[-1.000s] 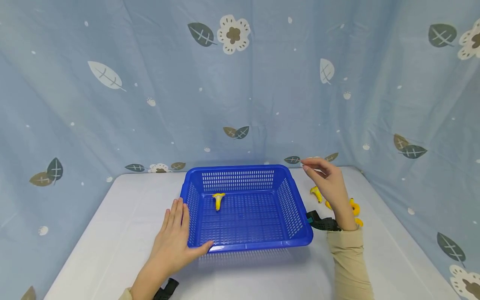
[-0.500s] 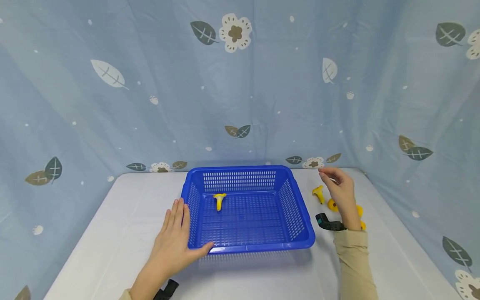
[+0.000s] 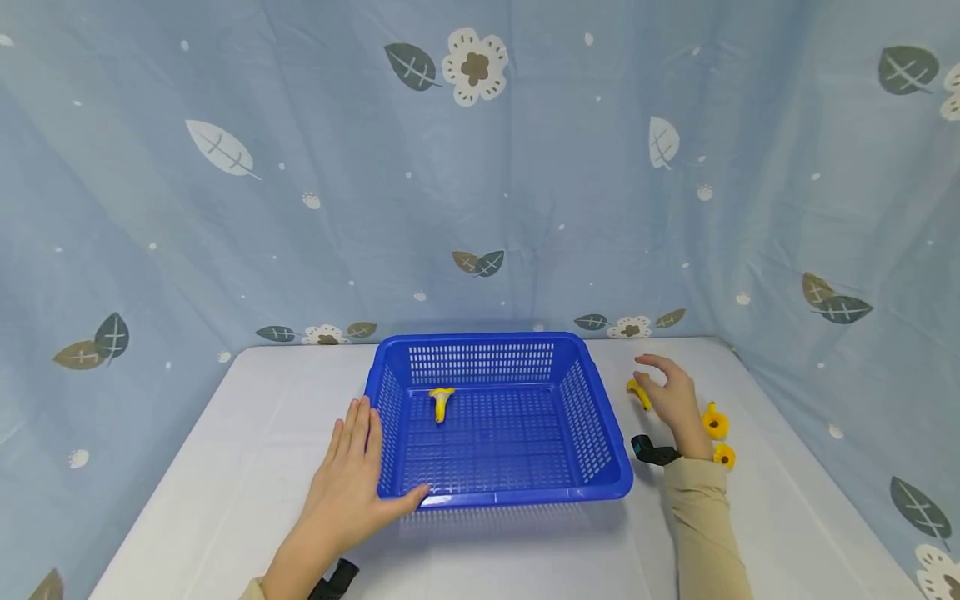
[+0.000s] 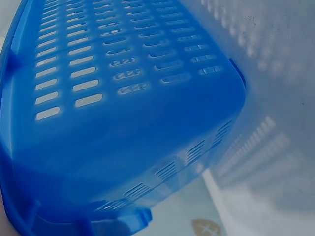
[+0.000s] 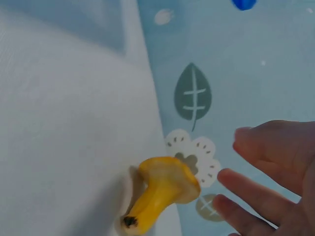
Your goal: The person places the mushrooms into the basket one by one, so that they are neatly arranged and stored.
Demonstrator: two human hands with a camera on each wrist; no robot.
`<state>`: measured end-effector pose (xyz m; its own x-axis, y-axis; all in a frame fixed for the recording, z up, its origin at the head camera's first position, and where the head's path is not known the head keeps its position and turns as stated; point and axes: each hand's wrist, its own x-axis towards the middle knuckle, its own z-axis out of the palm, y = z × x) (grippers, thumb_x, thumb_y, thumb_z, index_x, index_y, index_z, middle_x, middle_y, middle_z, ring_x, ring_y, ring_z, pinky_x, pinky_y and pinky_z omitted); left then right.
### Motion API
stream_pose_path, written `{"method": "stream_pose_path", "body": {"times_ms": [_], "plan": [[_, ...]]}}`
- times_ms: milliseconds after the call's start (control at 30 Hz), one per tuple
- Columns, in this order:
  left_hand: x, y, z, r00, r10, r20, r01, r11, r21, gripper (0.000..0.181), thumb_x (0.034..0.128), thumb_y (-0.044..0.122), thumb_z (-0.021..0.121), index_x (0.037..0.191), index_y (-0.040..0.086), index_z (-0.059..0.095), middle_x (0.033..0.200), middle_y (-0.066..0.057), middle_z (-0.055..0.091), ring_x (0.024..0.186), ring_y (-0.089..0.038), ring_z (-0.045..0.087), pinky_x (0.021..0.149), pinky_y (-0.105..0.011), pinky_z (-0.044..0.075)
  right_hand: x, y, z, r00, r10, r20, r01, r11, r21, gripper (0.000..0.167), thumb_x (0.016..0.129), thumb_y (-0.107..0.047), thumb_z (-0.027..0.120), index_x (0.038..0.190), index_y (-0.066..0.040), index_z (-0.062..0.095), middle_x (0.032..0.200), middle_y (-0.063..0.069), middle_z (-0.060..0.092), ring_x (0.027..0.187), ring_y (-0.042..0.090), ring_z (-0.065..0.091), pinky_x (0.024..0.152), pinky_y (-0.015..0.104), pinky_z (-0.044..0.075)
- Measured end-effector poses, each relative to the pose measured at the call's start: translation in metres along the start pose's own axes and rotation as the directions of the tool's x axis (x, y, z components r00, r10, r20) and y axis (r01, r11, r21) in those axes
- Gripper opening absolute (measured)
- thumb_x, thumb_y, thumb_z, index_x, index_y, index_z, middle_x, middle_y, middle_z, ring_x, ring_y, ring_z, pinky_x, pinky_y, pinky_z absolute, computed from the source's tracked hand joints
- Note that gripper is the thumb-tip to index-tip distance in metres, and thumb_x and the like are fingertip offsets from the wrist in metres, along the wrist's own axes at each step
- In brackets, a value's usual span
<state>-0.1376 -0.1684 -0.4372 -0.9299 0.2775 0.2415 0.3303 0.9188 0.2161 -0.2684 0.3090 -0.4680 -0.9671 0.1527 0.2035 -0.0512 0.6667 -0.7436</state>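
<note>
Left hand (image 3: 347, 477), grip released, touching blue basket (image 3: 525, 497), right hand (image 3: 673, 407), grip released, near yellow mushroom (image 5: 164, 191)

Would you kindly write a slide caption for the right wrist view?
Right hand, grip open, near a yellow flared piece on the white table; patterned curtain behind.

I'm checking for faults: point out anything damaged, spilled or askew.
Nothing plainly stands out: the blue basket sits upright, with no visible cracks. The yellow mushroom shape beside the right hand has a dark stem end, but whether that is damage I cannot tell.
</note>
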Motion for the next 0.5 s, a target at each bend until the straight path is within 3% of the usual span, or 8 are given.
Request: {"method": "stream_pose_path", "body": {"times_ms": [200,500], "plan": [[0.0,-0.001,0.001,1.0,0.007,-0.005,-0.007,1.0,0.01,0.123,0.0795,0.08,0.055,0.151,-0.014,0.021,0.162,-0.029,0.002,0.15,-0.04,0.002,0.121,-0.051,0.009,0.002,0.005,0.005,0.994,0.027,0.106,-0.019,0.997,-0.075,0.038,0.099,-0.01,0.056,0.133,0.005,0.055,0.147,0.032,0.039,0.138,0.05,0.031,0.11,0.067,0.026],[0.0,0.0,0.001,1.0,0.009,-0.01,-0.009,1.0,0.001,0.123,0.0789,0.079,0.057,0.15,-0.014,0.022,0.161,-0.029,0.004,0.15,-0.04,0.003,0.121,-0.05,0.009,0.002,0.009,0.013,0.994,0.031,0.109,-0.016,0.99,-0.142,0.033,0.096,-0.006,0.058,0.126,0.008,0.058,0.139,0.034,0.045,0.133,0.05,0.036,0.11,0.066,0.027]]}}
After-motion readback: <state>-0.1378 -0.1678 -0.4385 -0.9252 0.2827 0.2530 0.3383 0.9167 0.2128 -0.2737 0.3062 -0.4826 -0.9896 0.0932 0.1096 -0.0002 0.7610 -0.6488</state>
